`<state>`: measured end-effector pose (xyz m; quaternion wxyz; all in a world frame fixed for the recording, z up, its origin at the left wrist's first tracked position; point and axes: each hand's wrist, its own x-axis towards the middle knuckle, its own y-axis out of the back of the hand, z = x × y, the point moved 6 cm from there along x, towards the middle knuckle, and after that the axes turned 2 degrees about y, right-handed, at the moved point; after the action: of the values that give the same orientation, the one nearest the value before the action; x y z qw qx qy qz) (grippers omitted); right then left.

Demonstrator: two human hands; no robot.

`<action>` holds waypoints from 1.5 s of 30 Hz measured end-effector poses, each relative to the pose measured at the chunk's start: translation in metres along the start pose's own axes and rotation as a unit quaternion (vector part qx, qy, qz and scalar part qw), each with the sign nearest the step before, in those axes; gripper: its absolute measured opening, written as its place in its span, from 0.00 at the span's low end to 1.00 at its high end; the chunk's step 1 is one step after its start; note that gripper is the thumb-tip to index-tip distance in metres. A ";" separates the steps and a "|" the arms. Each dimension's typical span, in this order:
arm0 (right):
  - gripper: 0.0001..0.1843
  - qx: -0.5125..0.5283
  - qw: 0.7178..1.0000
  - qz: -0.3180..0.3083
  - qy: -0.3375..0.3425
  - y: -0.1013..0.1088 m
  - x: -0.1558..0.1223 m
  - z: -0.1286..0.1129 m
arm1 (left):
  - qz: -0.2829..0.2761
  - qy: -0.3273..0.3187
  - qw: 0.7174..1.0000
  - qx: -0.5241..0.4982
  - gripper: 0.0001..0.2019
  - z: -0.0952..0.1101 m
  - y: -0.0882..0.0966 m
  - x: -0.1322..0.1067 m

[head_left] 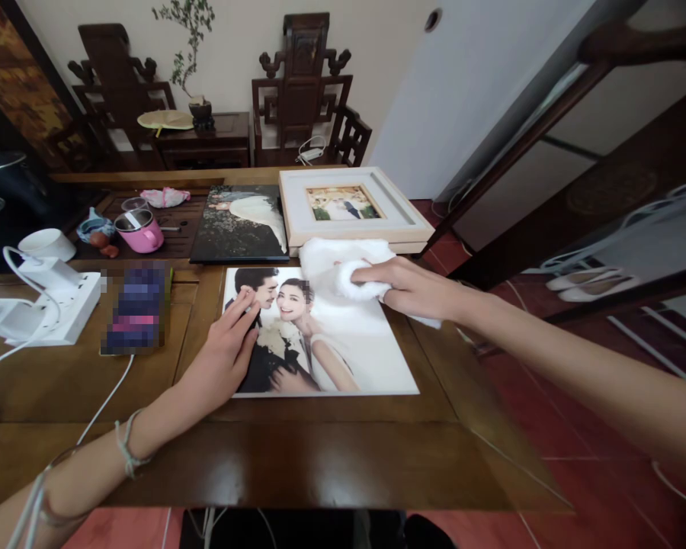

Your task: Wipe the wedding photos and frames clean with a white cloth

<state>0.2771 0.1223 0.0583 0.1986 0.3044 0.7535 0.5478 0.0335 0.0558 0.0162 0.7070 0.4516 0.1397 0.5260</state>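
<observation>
A large glossy photo print (343,351) of two people lies flat on the wooden table (320,457). My left hand (225,354) rests flat on the print's left edge, fingers stretched out, pressing it down. My right hand (411,290) is closed around a white fluffy cloth (337,263), which touches the print's upper right corner. Part of the cloth spreads out beyond my fingers toward the framed picture.
A white framed picture (351,206) and a dark photo print (240,225) lie behind. To the left are a pink mug (140,232), a white power strip (51,301) with cables, a blurred phone-like item (137,305) and a white bowl (46,244). Carved chairs (306,91) stand at the wall.
</observation>
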 end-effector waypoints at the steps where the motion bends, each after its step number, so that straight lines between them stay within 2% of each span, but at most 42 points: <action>1: 0.26 0.003 1.000 0.005 -0.008 -0.001 -0.001 -0.002 | 0.002 0.001 1.000 0.000 0.22 0.000 0.000 0.000; 5: 0.27 0.027 0.999 0.003 -0.028 -0.016 -0.023 -0.022 | 0.006 0.002 1.000 0.001 0.22 0.001 0.000 0.001; 8: 0.27 0.049 0.999 -0.002 -0.021 -0.031 -0.052 -0.053 | 0.006 0.000 1.000 0.004 0.22 0.001 0.000 0.001; 12: 0.28 0.056 0.997 -0.026 0.055 -0.039 -0.084 -0.110 | 0.005 0.000 1.000 0.013 0.22 0.002 0.000 0.001; 15: 0.24 0.057 0.994 -0.038 0.089 -0.037 -0.091 -0.133 | -0.003 0.000 1.000 0.023 0.23 0.002 0.000 0.001; 18: 0.24 0.061 0.993 -0.039 0.094 -0.036 -0.085 -0.121 | -0.010 0.004 0.999 0.030 0.22 0.002 -0.001 0.001; 23: 0.24 0.058 0.998 -0.012 0.036 -0.031 -0.053 -0.054 | -0.007 0.000 1.000 0.025 0.22 0.001 -0.002 0.001; 26: 0.25 0.035 0.999 -0.007 0.015 -0.023 -0.026 -0.023 | -0.006 0.000 1.000 0.022 0.22 0.000 -0.002 0.001; 28: 0.27 0.023 1.000 0.000 0.013 -0.018 -0.012 -0.011 | -0.008 0.002 1.000 0.019 0.22 0.000 -0.002 0.001; 31: 0.29 0.018 0.999 0.019 0.029 -0.016 -0.002 -0.005 | -0.012 0.005 1.000 0.019 0.22 0.000 -0.002 0.001; 36: 0.27 0.009 0.999 0.038 0.018 -0.029 -0.020 -0.020 | -0.009 0.010 1.000 0.022 0.22 0.001 -0.001 0.001; 38: 0.25 0.008 0.999 0.044 0.026 -0.035 -0.037 -0.040 | -0.009 0.009 1.000 0.024 0.22 0.002 -0.001 0.001; 42: 0.25 0.014 0.996 0.042 0.080 -0.047 -0.075 -0.097 | -0.012 0.013 0.999 0.030 0.22 0.003 -0.001 0.002; 45: 0.23 0.021 0.994 0.024 0.101 -0.053 -0.094 -0.128 | -0.016 0.018 0.999 0.034 0.22 0.003 -0.002 0.002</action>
<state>0.2522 -0.0427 0.0461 0.1014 0.2700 0.7735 0.5643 0.0376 0.0556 0.0172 0.6968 0.4636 0.1778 0.5177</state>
